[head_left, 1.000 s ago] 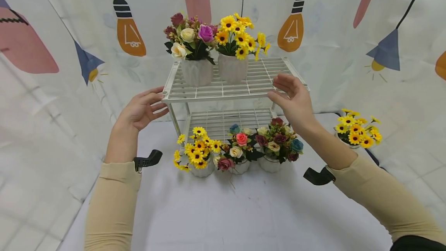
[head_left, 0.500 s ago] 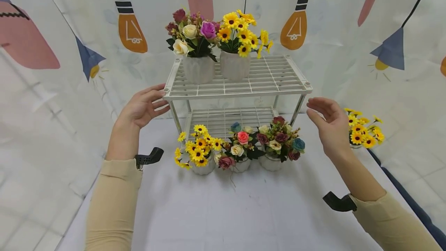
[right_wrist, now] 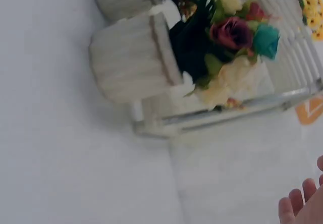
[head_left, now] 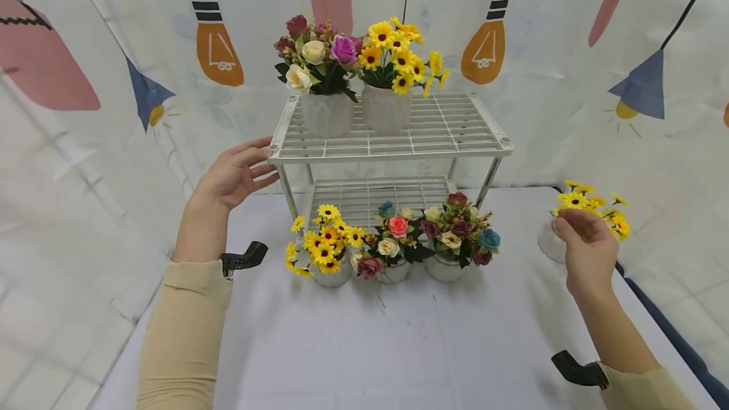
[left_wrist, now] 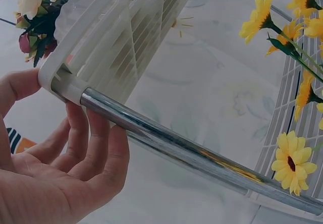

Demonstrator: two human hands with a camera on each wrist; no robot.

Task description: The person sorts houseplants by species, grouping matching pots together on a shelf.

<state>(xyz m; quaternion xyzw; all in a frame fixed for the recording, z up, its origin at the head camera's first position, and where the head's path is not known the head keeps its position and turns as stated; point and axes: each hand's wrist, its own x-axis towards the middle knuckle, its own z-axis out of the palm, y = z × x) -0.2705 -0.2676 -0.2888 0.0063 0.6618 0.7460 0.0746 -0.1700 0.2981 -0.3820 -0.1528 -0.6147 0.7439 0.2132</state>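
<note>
A white two-tier wire shelf [head_left: 450, 144] with metal posts stands on the table. My left hand [head_left: 233, 176] holds its upper left front corner. In the left wrist view, the thumb [left_wrist: 20, 88] rests at the corner and the fingers lie by the metal post [left_wrist: 166, 133]. My right hand [head_left: 589, 252], its fingers loosely bent, is in front of a potted yellow sunflower plant [head_left: 551, 242] at the right and overlaps it in the head view. Only fingertips [right_wrist: 298, 201] of that hand show in the right wrist view.
On the top tier stand a pot of mixed roses [head_left: 327, 112] and a pot of yellow sunflowers [head_left: 387, 106]. Before the lower tier are a sunflower pot [head_left: 333, 274], a pink rose pot [head_left: 393, 271] and a dark rose pot [head_left: 444, 267]. A printed curtain [head_left: 547, 112] hangs behind.
My right hand has moved from the shelf's right front side outward and down to the sunflower pot at the far right. The left hand stays at the shelf corner.
</note>
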